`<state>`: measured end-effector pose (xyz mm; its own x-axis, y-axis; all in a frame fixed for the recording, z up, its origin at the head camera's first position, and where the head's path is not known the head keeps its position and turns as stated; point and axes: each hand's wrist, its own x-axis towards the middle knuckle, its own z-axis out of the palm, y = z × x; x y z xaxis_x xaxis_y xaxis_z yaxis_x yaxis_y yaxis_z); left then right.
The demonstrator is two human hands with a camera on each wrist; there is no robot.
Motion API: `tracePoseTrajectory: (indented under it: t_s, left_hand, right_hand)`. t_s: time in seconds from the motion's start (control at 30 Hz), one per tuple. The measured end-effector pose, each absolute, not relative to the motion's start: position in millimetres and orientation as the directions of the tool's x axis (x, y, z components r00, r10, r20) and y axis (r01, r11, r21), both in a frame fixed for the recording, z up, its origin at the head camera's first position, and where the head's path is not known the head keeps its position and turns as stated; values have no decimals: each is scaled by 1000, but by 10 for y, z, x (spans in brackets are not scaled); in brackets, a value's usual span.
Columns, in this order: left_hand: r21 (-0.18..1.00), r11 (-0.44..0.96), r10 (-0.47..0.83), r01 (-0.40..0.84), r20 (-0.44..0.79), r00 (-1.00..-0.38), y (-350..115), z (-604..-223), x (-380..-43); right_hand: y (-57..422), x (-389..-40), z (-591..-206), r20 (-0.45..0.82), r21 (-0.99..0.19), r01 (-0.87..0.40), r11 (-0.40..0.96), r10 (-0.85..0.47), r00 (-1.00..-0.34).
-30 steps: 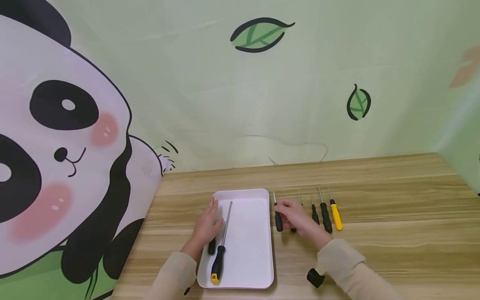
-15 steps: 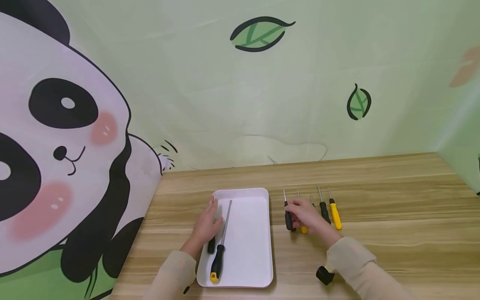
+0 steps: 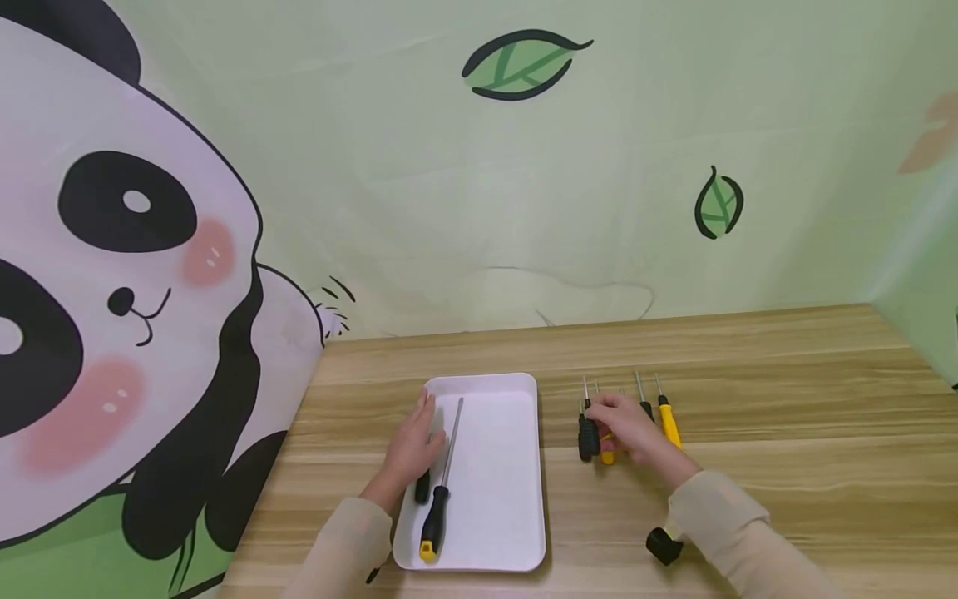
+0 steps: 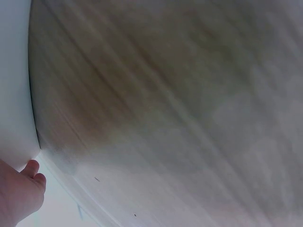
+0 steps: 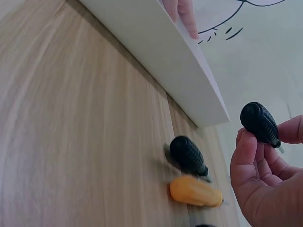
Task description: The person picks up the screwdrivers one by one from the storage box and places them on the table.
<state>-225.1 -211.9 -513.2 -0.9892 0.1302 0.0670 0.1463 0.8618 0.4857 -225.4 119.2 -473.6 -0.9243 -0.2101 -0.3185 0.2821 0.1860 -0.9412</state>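
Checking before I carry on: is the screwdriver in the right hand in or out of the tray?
Out. The head view shows the black screwdriver, pinched in the right hand, to the right of the white tray.

Pale green backdrop (image 3: 404,183): cartoon panda (image 3: 160,274) at left, two black-edged leaves (image 3: 520,68); wood-grain table (image 3: 786,416) below.

One black screwdriver (image 5: 259,124) — ridged-handled — is held aloft.

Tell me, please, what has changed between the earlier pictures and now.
The right hand has moved rightward, away from the white tray, carrying the black-handled screwdriver it already pinched; nothing was let go. The left hand stayed at the tray's left edge, and the long black-and-yellow screwdriver inside stayed put.
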Motion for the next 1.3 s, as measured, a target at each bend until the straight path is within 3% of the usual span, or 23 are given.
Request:
tracePoseTrajectory:
  t_s: [1.3]
  left_hand:
    - [482, 862, 139, 158, 76, -987, -2132, -5165, -2264]
  right_hand:
    - [1773, -2337, -4677, -338, -938, 321, 130, -143, -930]
